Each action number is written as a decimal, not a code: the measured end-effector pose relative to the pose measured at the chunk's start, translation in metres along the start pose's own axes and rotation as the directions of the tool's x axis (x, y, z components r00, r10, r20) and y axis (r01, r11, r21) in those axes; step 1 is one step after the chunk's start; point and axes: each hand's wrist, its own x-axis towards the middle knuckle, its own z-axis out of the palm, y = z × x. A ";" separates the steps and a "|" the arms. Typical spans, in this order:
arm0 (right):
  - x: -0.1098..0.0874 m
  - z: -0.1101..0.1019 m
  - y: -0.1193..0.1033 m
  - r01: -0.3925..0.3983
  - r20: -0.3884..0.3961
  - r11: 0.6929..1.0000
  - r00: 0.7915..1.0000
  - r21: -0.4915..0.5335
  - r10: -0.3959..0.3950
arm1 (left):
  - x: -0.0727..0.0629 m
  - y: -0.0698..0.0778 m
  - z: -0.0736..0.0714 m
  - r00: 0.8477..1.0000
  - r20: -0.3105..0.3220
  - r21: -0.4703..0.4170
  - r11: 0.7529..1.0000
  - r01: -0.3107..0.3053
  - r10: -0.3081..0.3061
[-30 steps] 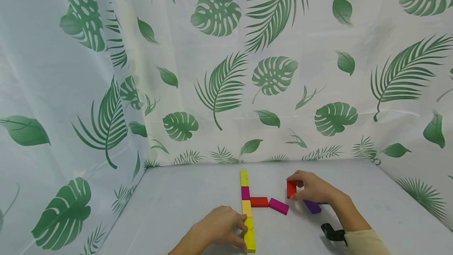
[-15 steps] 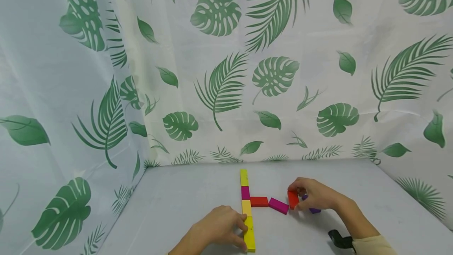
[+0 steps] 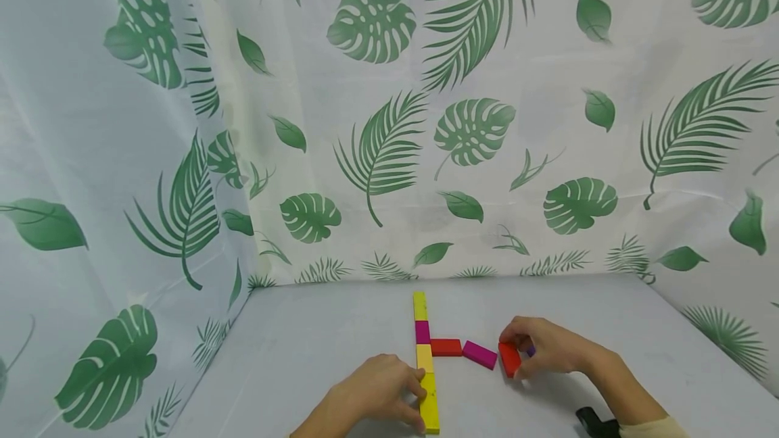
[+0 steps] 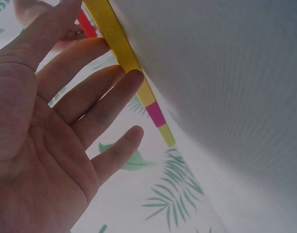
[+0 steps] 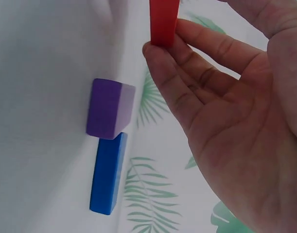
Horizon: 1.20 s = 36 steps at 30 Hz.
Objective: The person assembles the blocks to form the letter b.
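My right hand [image 3: 550,347] pinches a red block [image 3: 510,359] between thumb and fingers, its long side slanted, just right of a magenta block [image 3: 479,355]. That magenta block lies slanted beside another red block [image 3: 446,347], which meets the straight row from the right. My left hand [image 3: 383,391] lies beside the row, its loosely extended fingertips touching the left side of the nearest yellow block [image 3: 429,404]. Beyond it in the row come an orange-yellow block [image 3: 424,359], a magenta block [image 3: 422,332] and a far yellow block [image 3: 420,305].
Behind the right hand, a purple block [image 5: 104,109] and a blue block [image 5: 107,174] show in the right wrist view; the hand mostly hides them from the head camera. A black device [image 3: 596,422] sits at the right wrist. Leaf-print curtain [image 3: 389,154] surrounds the white table [image 3: 304,330].
My right hand has moved the red block toward me and slightly right, turning it to a slant near the loose magenta block. My left hand and the row have stayed put.
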 end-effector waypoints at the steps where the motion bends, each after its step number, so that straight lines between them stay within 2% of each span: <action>1: -0.001 0.001 0.001 0.003 0.005 1.000 1.000 -0.002 -0.003 | 0.000 0.000 0.000 1.000 0.001 0.000 1.000 0.001 -0.001; 9: -0.006 0.004 -0.001 0.014 0.045 0.999 0.999 0.033 -0.015 | 0.001 -0.001 0.002 1.000 0.002 0.004 1.000 -0.007 0.007; 19: -0.004 0.008 -0.005 -0.047 0.074 0.999 0.996 0.008 0.046 | -0.001 0.000 0.000 1.000 -0.001 -0.010 1.000 -0.012 0.012; 27: -0.004 0.007 -0.006 -0.041 0.079 0.999 0.996 -0.008 0.041 | -0.002 -0.001 -0.001 1.000 -0.008 -0.001 1.000 -0.019 0.019; 36: -0.004 0.004 -0.003 -0.037 0.093 0.998 0.995 0.051 0.032 | -0.001 0.000 -0.001 1.000 0.001 -0.005 1.000 -0.012 0.012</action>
